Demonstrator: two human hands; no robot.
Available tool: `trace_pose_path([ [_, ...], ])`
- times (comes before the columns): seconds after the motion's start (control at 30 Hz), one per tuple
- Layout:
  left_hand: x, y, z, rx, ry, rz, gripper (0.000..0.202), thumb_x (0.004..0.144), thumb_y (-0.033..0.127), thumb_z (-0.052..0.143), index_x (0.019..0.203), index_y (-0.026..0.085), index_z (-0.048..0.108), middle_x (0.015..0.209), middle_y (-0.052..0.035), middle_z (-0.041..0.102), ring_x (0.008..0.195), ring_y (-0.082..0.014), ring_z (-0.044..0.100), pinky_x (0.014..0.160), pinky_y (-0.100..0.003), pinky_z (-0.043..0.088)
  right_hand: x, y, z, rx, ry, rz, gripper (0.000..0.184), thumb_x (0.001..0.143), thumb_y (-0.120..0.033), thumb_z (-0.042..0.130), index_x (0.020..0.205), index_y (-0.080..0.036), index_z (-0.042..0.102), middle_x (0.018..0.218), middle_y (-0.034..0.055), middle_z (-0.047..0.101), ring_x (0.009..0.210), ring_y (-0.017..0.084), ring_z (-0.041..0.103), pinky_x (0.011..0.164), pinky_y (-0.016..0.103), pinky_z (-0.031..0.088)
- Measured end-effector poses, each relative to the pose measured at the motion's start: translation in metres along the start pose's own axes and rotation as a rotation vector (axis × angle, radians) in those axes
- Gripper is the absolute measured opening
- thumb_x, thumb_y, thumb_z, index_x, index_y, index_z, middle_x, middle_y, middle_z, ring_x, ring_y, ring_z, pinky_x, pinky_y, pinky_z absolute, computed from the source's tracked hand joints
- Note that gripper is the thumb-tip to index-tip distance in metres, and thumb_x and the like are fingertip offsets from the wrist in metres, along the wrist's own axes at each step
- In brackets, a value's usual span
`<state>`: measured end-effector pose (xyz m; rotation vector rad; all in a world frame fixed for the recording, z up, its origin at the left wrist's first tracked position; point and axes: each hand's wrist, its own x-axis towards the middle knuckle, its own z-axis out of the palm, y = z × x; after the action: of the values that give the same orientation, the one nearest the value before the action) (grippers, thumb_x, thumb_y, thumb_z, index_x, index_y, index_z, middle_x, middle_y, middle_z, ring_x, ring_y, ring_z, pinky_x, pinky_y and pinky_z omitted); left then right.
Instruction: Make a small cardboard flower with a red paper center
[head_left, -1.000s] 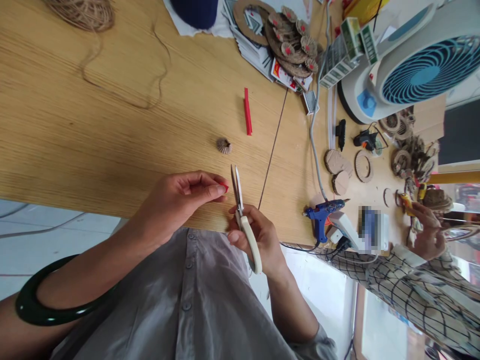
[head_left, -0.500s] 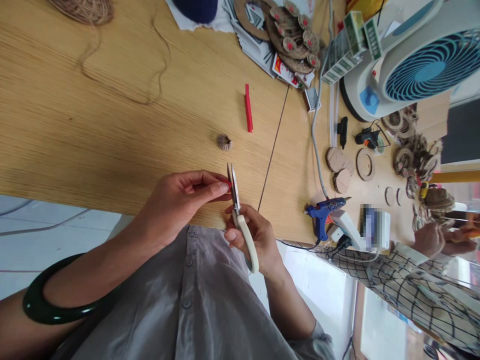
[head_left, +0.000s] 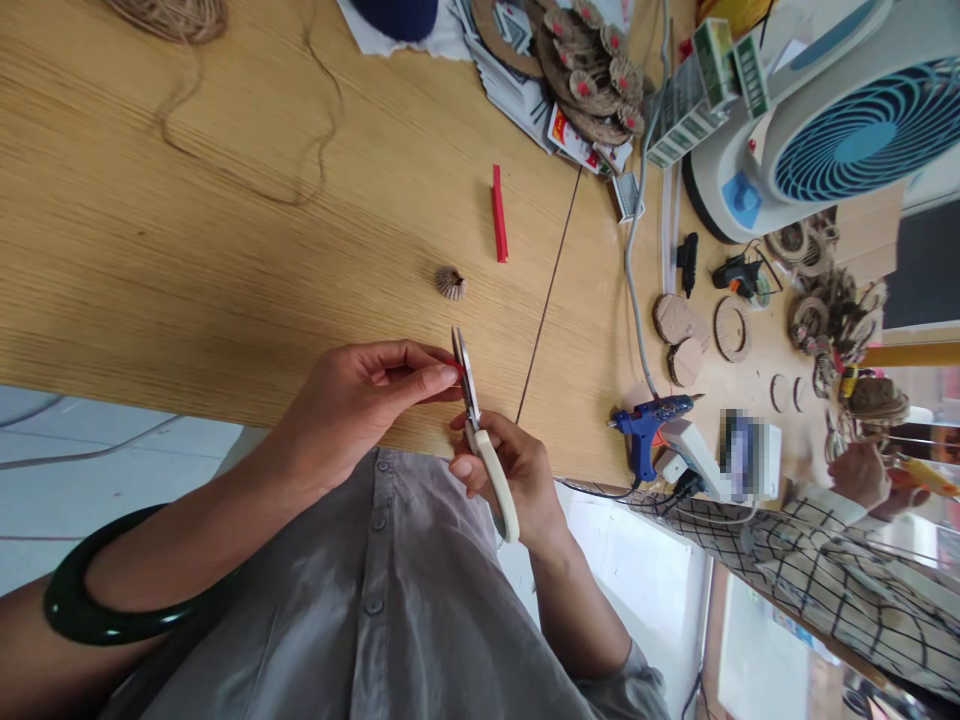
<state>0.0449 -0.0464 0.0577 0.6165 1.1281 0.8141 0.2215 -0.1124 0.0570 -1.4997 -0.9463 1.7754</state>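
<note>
Between thumb and fingers, my left hand (head_left: 375,410) pinches a small red piece (head_left: 458,370), mostly hidden by the fingertips. My right hand (head_left: 517,470) grips scissors (head_left: 491,475) by their cream handles, with the blades pointing away from me and lying against the red piece. Beyond the blade tips, a small pleated brown cardboard rosette (head_left: 451,283) rests on the wooden table (head_left: 247,280). A folded red strip (head_left: 499,215) lies a little farther off.
A blue glue gun (head_left: 645,430) sits right of my hands beside a power strip (head_left: 694,455). Farther back are cardboard flowers (head_left: 585,80), a fan (head_left: 847,140) and a grey cable (head_left: 631,270). Loose twine (head_left: 247,195) lies left. A co-worker's hands (head_left: 862,475) are at far right.
The scissor blades have tipped very slightly to the left at the red piece; my left hand stays in place. At far right, the co-worker's hands have shifted.
</note>
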Motion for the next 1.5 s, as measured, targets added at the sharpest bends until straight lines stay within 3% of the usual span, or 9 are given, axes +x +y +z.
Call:
trace_pose_path([
  [0.23,0.002,0.001,-0.002,0.028,-0.031,0.013,0.018,0.077,0.036,0.089,0.071,0.021,0.079,0.089,-0.0003,0.083,0.09,-0.0206,0.079,0.093,-0.035,0.064,-0.001,-0.001,-0.002,-0.001,-0.003,-0.008,0.062,0.068,-0.065,0.098,0.102,-0.022,0.069,0.068,-0.006,0.057,0.056,0.01,0.045,0.05,0.027,0.037],
  [0.6,0.001,0.007,-0.005,0.117,-0.068,0.011,0.014,0.081,0.03,0.085,0.071,0.022,0.081,0.084,0.0,0.083,0.087,-0.0172,0.075,0.088,-0.029,0.059,-0.006,-0.002,-0.003,0.001,0.011,0.005,0.059,0.066,-0.062,0.1,0.099,-0.022,0.071,0.065,-0.0062,0.058,0.051,0.009,0.044,0.045,0.025,0.034],
  [0.73,0.002,0.005,-0.01,0.178,-0.105,0.019,0.014,0.083,0.035,0.085,0.076,0.023,0.084,0.093,-0.0007,0.085,0.095,-0.0195,0.075,0.093,-0.031,0.056,-0.006,0.0,-0.005,0.017,0.034,-0.011,0.055,0.069,-0.057,0.1,0.098,-0.022,0.071,0.062,-0.007,0.059,0.048,0.008,0.045,0.044,0.024,0.033],
  [0.83,0.003,0.006,-0.014,0.235,-0.155,0.002,0.014,0.081,0.037,0.086,0.08,0.024,0.086,0.1,-0.0016,0.086,0.098,-0.0196,0.075,0.094,-0.03,0.055,-0.004,-0.003,-0.005,0.074,0.127,-0.045,0.05,0.073,-0.05,0.099,0.102,-0.022,0.069,0.065,-0.0076,0.061,0.049,0.009,0.051,0.047,0.025,0.041],
  [0.97,0.003,0.008,-0.016,0.329,-0.24,-0.01,0.015,0.081,0.038,0.085,0.081,0.023,0.087,0.091,-0.0032,0.085,0.089,-0.0198,0.076,0.083,-0.028,0.058,0.003,-0.013,-0.003,0.105,0.22,-0.145,0.045,0.077,-0.04,0.096,0.107,-0.024,0.067,0.079,-0.0045,0.069,0.062,0.011,0.06,0.058,0.027,0.053],
  [1.1,0.004,0.006,-0.017,0.426,-0.315,-0.005,0.018,0.077,0.044,0.085,0.083,0.027,0.088,0.089,-0.0046,0.085,0.085,-0.0234,0.079,0.075,-0.028,0.06,0.01,-0.021,-0.002,0.078,0.187,-0.18,0.048,0.076,-0.039,0.096,0.109,-0.025,0.065,0.087,-0.002,0.073,0.068,0.013,0.062,0.064,0.029,0.055],
  [1.23,0.006,0.008,-0.016,0.542,-0.304,0.065,0.02,0.073,0.047,0.083,0.075,0.028,0.086,0.085,-0.006,0.084,0.081,-0.0263,0.079,0.07,-0.029,0.06,0.013,-0.021,0.0,0.007,0.114,-0.183,0.049,0.076,-0.039,0.096,0.11,-0.026,0.063,0.086,-0.0021,0.071,0.074,0.015,0.064,0.069,0.031,0.055],
  [1.5,0.009,0.016,-0.014,0.71,-0.335,0.136,0.02,0.072,0.044,0.076,0.074,0.027,0.085,0.082,-0.0073,0.084,0.076,-0.0286,0.078,0.072,-0.032,0.062,0.016,-0.017,0.002,-0.035,0.077,-0.185,0.046,0.077,-0.036,0.094,0.11,-0.025,0.063,0.079,-0.0039,0.064,0.073,0.015,0.06,0.069,0.031,0.051],
])
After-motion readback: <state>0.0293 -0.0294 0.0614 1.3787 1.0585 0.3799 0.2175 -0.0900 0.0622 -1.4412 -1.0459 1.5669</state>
